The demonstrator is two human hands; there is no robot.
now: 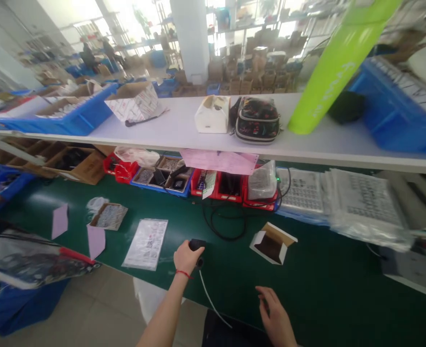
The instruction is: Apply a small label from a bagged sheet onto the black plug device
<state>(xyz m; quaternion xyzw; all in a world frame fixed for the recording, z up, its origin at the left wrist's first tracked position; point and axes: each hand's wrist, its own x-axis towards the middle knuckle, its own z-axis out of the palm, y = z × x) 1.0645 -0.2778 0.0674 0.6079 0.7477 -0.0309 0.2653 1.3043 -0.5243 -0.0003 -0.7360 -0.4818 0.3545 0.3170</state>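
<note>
**Left hand on the black device, right hand waiting at the edge**

Head view, the only one I have. My left hand [186, 259] is out over the green surface [324, 289], fingers [193, 250] curled round a small black device [197, 245] near the front edge. They look wrapped well round it, a real grip and not a touch, though the hand hides most of the body, so I can't say what the device is. A thin white cable [209, 299] trails from under the hand back toward me and off the edge.

My right hand [276, 315] is low by the near edge, palm down, fingers loosely spread, holding nothing. I can't tell whether it rests on the surface or floats just above.

Beyond the device lies a loop of black cord [227, 224], and to the right of it an open box [272, 242], brown inside, flap up. Left of the device, a flat printed bag [145, 243]. Behind them runs a row of red and blue bins [184, 180] under the white shelf [198, 130].

My read on doing this well: keep the left grip firm but low on the body so the cable end stays free, and mind the white cable, which hangs over the edge and could drag or snag. The box is near, its mouth tilted, so I'd bring the free right hand up to steady it or gather the cable before moving anything. The black cord sits close enough to tangle; steer clear.
</note>
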